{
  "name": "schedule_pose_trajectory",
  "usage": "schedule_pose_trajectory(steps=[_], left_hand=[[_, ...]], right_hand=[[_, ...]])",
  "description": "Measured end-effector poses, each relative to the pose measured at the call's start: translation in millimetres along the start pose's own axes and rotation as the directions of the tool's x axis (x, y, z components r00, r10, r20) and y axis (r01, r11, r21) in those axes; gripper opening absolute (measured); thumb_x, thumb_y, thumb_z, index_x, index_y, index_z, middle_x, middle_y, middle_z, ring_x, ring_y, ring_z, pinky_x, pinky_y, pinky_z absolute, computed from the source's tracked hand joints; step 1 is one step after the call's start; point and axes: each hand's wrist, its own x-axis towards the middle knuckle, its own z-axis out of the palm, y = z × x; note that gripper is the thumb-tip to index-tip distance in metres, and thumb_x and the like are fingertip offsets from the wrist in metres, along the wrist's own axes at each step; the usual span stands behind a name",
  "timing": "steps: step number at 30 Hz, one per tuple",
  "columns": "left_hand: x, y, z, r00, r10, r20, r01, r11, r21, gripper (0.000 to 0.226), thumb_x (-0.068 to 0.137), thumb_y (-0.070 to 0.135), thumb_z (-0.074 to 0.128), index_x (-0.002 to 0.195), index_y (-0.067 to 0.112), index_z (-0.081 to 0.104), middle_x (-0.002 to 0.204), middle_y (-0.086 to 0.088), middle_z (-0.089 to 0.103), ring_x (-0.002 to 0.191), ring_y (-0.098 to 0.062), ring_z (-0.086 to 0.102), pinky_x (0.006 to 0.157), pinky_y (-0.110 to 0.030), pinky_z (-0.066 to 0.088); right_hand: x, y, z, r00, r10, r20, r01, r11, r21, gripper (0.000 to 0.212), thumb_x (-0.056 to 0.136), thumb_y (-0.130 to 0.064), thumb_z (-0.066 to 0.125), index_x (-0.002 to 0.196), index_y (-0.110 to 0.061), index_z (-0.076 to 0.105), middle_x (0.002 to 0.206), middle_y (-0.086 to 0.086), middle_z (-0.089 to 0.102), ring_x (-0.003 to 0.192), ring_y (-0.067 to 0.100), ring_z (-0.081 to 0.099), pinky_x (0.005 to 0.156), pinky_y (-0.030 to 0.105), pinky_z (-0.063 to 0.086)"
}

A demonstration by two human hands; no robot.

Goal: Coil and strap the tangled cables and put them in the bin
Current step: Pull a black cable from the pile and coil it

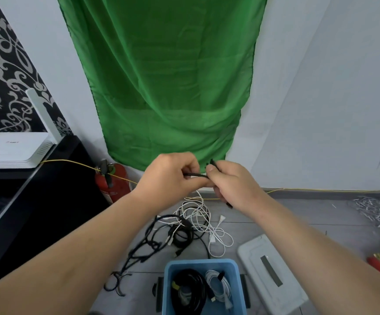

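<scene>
Above the grey floor (298,212), raised before a hanging green cloth (168,76), the left hand (170,176) and the right hand (232,183) meet almost knuckle to knuckle, both curled around one black cable (195,175). The left hand pinches it between thumb and bent fingers. The right hand grips it in a fist, with one short black end poking up past the thumb and another sticking out below the palm. A short stretch of the cable spans the small gap between the hands. Beneath them on the floor lies the tangle of cables (184,228), with thin white loops on its right side. Thicker black ones on its left trail in loose loops towards the near left. Closer to the camera stands the blue bin (200,262), open, holding a coiled black cable (191,283) and, beside it, a coiled white cable (218,287) bound with a dark strap. A grey lid (270,276) lies flat just right of the bin. At the left a white router (14,148) sits on a black cabinet (36,212). A thin yellow wire (70,163) runs from there past a red fire extinguisher (118,178) and along the foot of the wall. A heap of shredded paper (375,210) lies at the far right.
</scene>
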Motion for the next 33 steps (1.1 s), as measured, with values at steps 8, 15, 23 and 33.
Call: schedule_pose_trajectory(steps=[8,15,23,33], left_hand=[[2,-18,-11,0.993,0.022,0.112,-0.015,0.998,-0.055,0.005,0.095,0.012,0.071,0.097,0.009,0.074,0.079,0.005,0.065,0.07,-0.004,0.057,0.065,-0.012,0.041],[-13,-43,11,0.931,-0.276,0.24,0.26,0.961,0.094,0.013,0.104,0.02,0.051,0.099,0.017,0.063,0.076,0.004,0.066,0.064,-0.002,0.057,0.06,-0.019,0.046],[-35,-63,34,0.779,-0.376,0.502,0.282,0.925,0.256,0.043,0.085,-0.006,0.042,0.114,0.021,0.06,0.096,0.001,0.065,0.084,-0.02,0.061,0.071,-0.027,0.049],[-30,-21,54,0.828,-0.162,0.537,-0.118,0.886,0.448,0.021,0.104,0.038,0.041,0.106,0.023,0.055,0.104,-0.007,0.07,0.097,-0.033,0.064,0.079,-0.038,0.05]], right_hand=[[-6,-14,-2,0.891,0.179,0.418,-0.392,0.769,0.505,0.041,0.102,-0.043,0.055,0.069,-0.018,0.048,0.051,-0.001,0.029,0.043,0.015,0.024,0.049,0.029,0.023],[1,-25,-11,0.936,0.156,0.314,-0.346,0.261,0.901,0.04,0.104,-0.042,0.046,0.072,-0.018,0.049,0.051,-0.005,0.03,0.043,0.014,0.027,0.048,0.028,0.032],[15,-5,-33,0.939,0.322,0.117,-0.1,-0.07,0.993,0.039,0.107,-0.033,0.038,0.074,-0.017,0.049,0.06,-0.004,0.038,0.05,0.015,0.036,0.062,0.03,0.035],[23,9,-32,0.869,0.489,-0.078,-0.046,0.236,0.971,0.03,0.11,-0.025,0.039,0.089,-0.01,0.054,0.067,0.005,0.051,0.057,0.022,0.048,0.065,0.035,0.047]])
